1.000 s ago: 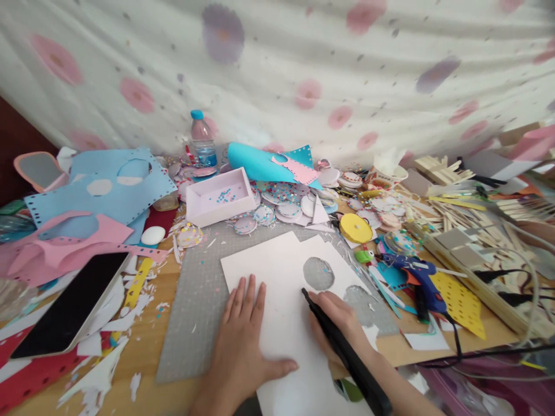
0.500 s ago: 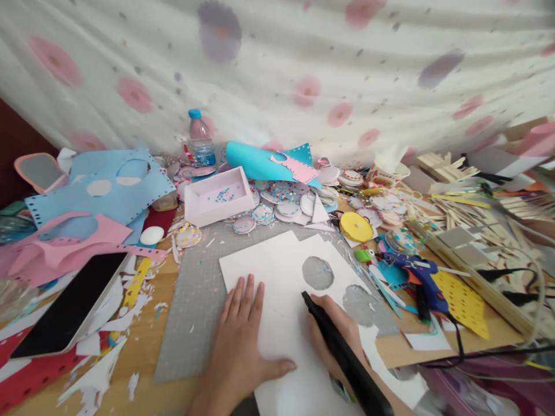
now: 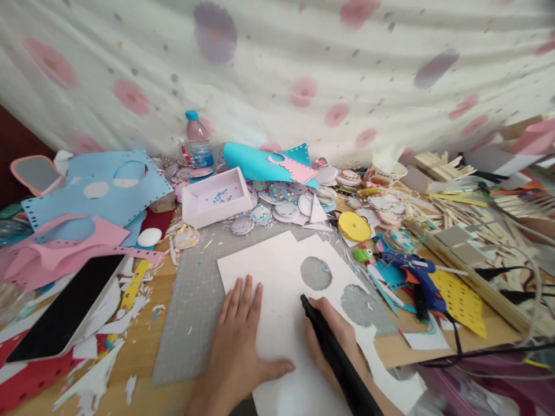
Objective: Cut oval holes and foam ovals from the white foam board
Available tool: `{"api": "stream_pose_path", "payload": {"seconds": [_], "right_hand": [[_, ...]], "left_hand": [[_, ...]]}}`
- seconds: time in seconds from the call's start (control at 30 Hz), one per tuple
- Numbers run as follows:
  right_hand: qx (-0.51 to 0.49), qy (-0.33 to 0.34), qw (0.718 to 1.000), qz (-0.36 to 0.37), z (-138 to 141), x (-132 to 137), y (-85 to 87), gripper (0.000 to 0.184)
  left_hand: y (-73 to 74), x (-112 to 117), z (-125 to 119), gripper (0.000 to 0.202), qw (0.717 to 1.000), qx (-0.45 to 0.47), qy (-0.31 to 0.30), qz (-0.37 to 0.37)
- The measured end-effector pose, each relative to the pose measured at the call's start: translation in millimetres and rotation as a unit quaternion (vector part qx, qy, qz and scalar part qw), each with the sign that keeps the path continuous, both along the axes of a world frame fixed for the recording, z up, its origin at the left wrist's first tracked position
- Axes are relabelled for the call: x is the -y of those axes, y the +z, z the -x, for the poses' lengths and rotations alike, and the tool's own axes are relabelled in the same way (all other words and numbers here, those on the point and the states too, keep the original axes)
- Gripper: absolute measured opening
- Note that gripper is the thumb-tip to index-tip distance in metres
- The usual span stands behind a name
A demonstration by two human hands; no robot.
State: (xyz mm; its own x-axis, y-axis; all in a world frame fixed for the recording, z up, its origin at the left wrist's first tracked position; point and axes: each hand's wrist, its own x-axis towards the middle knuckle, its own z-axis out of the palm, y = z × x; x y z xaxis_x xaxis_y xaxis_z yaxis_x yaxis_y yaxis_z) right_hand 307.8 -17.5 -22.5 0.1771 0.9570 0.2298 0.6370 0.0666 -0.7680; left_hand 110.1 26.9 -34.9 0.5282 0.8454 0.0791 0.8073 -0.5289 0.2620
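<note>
My left hand lies flat with fingers spread on a sheet of white paper. In my right hand is a long black tool with a thick handle; its kind is not clear. Its narrow end points away from me, low over the sheet or touching it. Faint curved marks show on the paper between my hands. Toward the right of the sheet are two round cut-out holes, through which the grey cutting mat shows.
Past the mat stand a pale open box with small dots and a water bottle. A phone and paper scraps lie left. On the right are a yellow tape measure, a blue glue gun and wooden sticks.
The whole view has shifted slightly, so things appear a little further left. Both hands keep nearly the same places on the sheet, and the black tool stays in my right hand.
</note>
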Motion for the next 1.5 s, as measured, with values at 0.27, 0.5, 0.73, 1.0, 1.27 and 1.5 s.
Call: {"api": "stream_pose_path", "payload": {"seconds": [0.27,0.5,0.73,1.0,1.27,1.5], "right_hand": [[-0.140,-0.062,0.988,0.000,-41.6,4.7,7.6,0.014],[-0.252,-0.082,0.964,0.001,-102.1,3.3,12.5,0.023],[-0.299,-0.062,0.952,0.026,-113.5,0.7,7.3,0.023],[-0.186,-0.017,0.978,0.089,-107.6,-0.2,14.3,0.033],[-0.327,0.022,0.933,0.150,-70.4,-18.1,12.4,0.020],[-0.276,0.113,0.940,0.169,-29.3,-38.2,23.5,0.019]], "left_hand": [[6.2,-8.8,5.6,0.124,0.999,-0.024,-0.008,0.023],[30.3,-51.6,38.1,0.126,0.989,-0.073,-0.095,0.092],[40.9,-31.0,3.5,0.092,0.988,-0.059,-0.105,0.094],[21.2,-20.5,-11.8,0.103,0.988,-0.028,-0.134,0.068],[13.5,-34.7,-4.2,0.120,0.996,0.006,-0.084,0.032],[5.8,-32.4,-8.3,0.130,0.997,-0.003,-0.067,0.027]]}}
